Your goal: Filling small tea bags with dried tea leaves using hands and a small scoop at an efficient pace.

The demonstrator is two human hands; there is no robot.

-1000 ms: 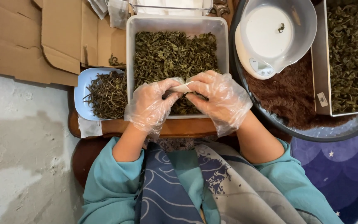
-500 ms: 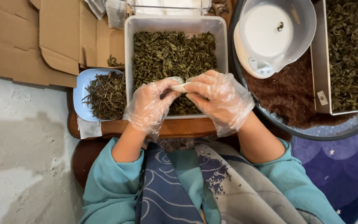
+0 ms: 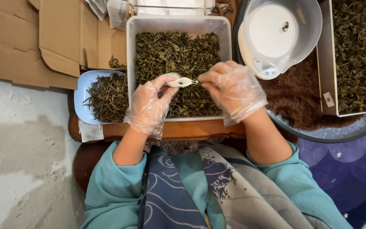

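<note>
I see my left hand [image 3: 149,108], in a thin clear glove, holding a small white sachet [image 3: 179,81] by its left end, fingers [image 3: 164,82] pinched on it. My right hand [image 3: 234,91], gloved the same way, meets the sachet's right end, thumb and forefinger pressed together on what looks like a thin string or tab there; it is too small to tell which. The sachet lies roughly level, just above the white rectangular tub [image 3: 132,63] of dried green leaves [image 3: 170,51], over the tub's near half.

The tub sits on a narrow wooden bench [image 3: 178,130]. Touching its left side is a pale blue dish [image 3: 81,95] heaped with thin dark stems [image 3: 106,97]. Flattened cardboard [image 3: 34,38] lies at the upper left. To the right, a white kitchen scale carrying a clear bowl [image 3: 282,34] stands on a brown furry mat [image 3: 293,95], beside a metal tray [image 3: 326,63] filled with more dried leaves.
</note>
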